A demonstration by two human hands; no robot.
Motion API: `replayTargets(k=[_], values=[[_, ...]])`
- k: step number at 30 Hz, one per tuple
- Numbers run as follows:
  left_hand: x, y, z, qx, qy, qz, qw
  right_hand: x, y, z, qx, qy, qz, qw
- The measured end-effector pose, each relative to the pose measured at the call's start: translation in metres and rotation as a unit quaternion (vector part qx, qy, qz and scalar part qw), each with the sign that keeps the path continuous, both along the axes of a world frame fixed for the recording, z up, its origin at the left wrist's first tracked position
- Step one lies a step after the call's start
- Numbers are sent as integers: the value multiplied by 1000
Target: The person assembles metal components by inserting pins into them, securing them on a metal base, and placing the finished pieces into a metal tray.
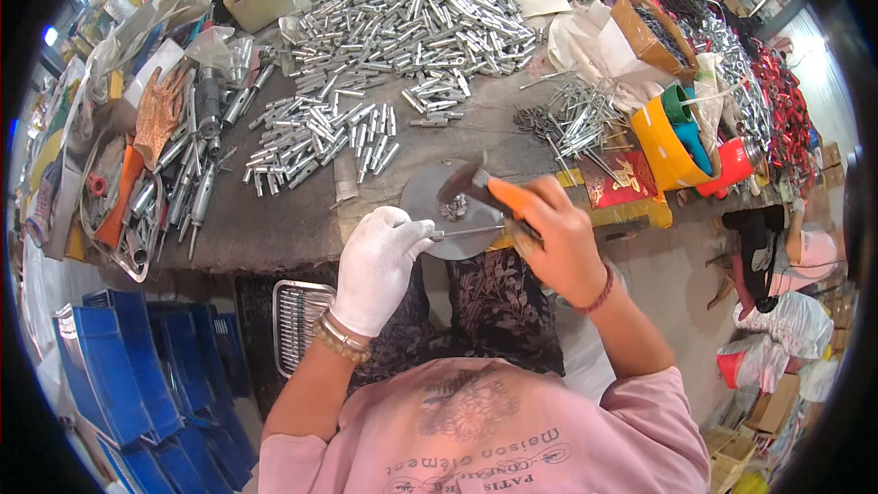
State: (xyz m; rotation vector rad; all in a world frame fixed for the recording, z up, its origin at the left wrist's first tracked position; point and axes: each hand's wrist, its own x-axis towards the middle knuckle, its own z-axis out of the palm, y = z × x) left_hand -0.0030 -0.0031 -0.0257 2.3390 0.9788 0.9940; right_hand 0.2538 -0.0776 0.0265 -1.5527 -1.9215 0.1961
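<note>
In the middle, at the bench's near edge, my left hand [382, 261] wears a white knit glove. Its thumb and fingers pinch a metal sleeve with a thin rod [471, 231] that points right, over a round grey metal plate [419, 190]. My bare right hand [558, 238] is closed round the orange handle of a hammer [476, 188]. The dark, slightly blurred hammer head hangs above the plate, near some small shiny metal pieces [455, 209] on it. Whether the right fingers also touch the rod's end, I cannot tell.
A large heap of metal sleeves [412, 27] covers the far bench, with a smaller group [315, 142] nearer left. Thin rods [585, 119] lie right, by a yellow container [668, 142]. Tools [197, 146] crowd the left; blue bins [119, 366] stand below. Another person [809, 252] is far right.
</note>
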Motion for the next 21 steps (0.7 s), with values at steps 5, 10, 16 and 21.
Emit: replayTargets(k=[5,10,16,21], values=[[-1,1,-4,16,-3,-9,1000,-11,-32,-21,108,-14,13,994],[-3,-4,-1,5,-8,5,1000,-11,-21,-16,24,-15,12,1000],[2,-5,-15,36,-57,24,997,-17,7,-15,57,-187,-7,981],[6,-13,-19,19,-81,56,995,-37,-17,-14,-79,-139,-6,987]])
